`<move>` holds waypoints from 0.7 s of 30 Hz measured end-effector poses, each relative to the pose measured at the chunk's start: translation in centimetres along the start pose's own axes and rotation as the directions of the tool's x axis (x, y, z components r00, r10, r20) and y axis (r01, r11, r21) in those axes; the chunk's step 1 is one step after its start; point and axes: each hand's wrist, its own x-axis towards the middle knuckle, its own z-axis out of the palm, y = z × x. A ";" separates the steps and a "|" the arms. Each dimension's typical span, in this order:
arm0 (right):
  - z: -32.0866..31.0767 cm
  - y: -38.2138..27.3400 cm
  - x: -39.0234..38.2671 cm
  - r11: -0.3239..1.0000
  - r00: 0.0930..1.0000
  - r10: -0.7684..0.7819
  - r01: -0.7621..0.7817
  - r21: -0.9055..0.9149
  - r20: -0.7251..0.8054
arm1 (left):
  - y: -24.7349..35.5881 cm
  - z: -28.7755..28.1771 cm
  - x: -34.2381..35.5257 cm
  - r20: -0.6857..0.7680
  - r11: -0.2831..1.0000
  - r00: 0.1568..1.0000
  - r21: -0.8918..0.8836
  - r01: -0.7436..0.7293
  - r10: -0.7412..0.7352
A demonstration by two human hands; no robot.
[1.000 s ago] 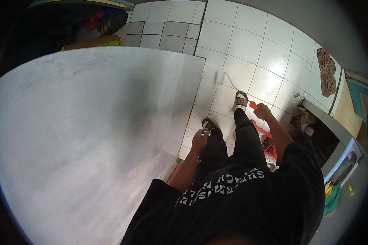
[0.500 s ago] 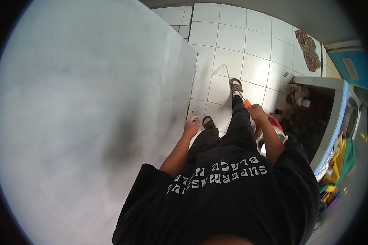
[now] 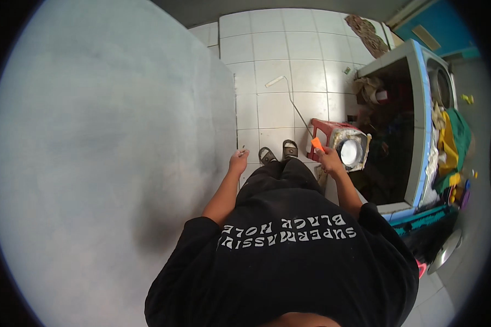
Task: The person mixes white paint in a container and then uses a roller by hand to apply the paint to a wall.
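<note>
My right hand [image 3: 329, 159] is closed around the orange handle of a long-necked paint roller [image 3: 299, 111]. The thin metal rod runs forward over the floor and ends in a narrow white roller sleeve. Just right of that hand, a container of white paint [image 3: 350, 152] with a crusted rim sits on a red plastic stool [image 3: 323, 128]. My left hand [image 3: 238, 161] is beside the grey-white wall [image 3: 147, 120], its whitish fingers curled inward. Whether something small is in it I cannot make out.
White floor tiles [image 3: 273, 111] stretch ahead of my sandalled feet [image 3: 278, 152]. A tiled counter [image 3: 414, 125] with a dark, cluttered space beneath stands right, with a sink [image 3: 439, 84] and yellow and green cloths [image 3: 455, 136] on top. A crumpled brown cloth [image 3: 368, 35] lies far right.
My feet have come side by side, the right one having been stepped forward. The view has shifted, bringing the stool and paint container out from behind my right arm. The roller stays in my right hand.
</note>
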 end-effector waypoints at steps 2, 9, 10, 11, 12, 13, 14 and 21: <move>-0.7 1.6 -2.2 0.999 1.000 -0.015 0.015 0.037 -0.002 | 0.1 0.5 -0.7 0.015 0.997 1.000 0.074 0.014 -0.015; -1.7 6.7 -7.8 0.981 0.993 0.052 -0.031 0.191 -0.104 | 2.7 3.8 -1.6 0.145 0.995 0.984 0.013 -0.102 0.099; -1.7 6.7 -8.9 0.981 0.987 0.036 -0.005 0.195 -0.154 | 2.9 4.2 -1.9 0.182 0.993 0.979 0.050 -0.107 0.096; -1.6 6.7 -10.0 0.980 0.979 0.020 0.021 0.197 -0.204 | 2.9 4.3 -2.2 0.200 0.992 0.975 0.058 -0.116 0.102; -1.3 6.8 -11.4 0.959 0.979 0.075 -0.019 0.283 -0.188 | 3.0 4.2 -2.5 0.211 0.986 0.972 0.105 -0.126 0.102; -1.0 6.6 -12.8 0.954 0.976 0.084 -0.020 0.298 -0.203 | 3.2 4.0 -2.8 0.222 0.978 0.970 0.155 -0.139 0.103; -0.8 6.6 -14.1 0.940 0.972 0.106 -0.029 0.341 -0.210 | 3.5 4.1 -3.0 0.239 0.975 0.965 0.165 -0.151 0.109; 0.6 10.3 -20.5 0.894 0.952 0.126 0.013 0.449 -0.279 | 4.9 6.1 -2.5 0.351 0.945 0.928 0.243 -0.221 0.127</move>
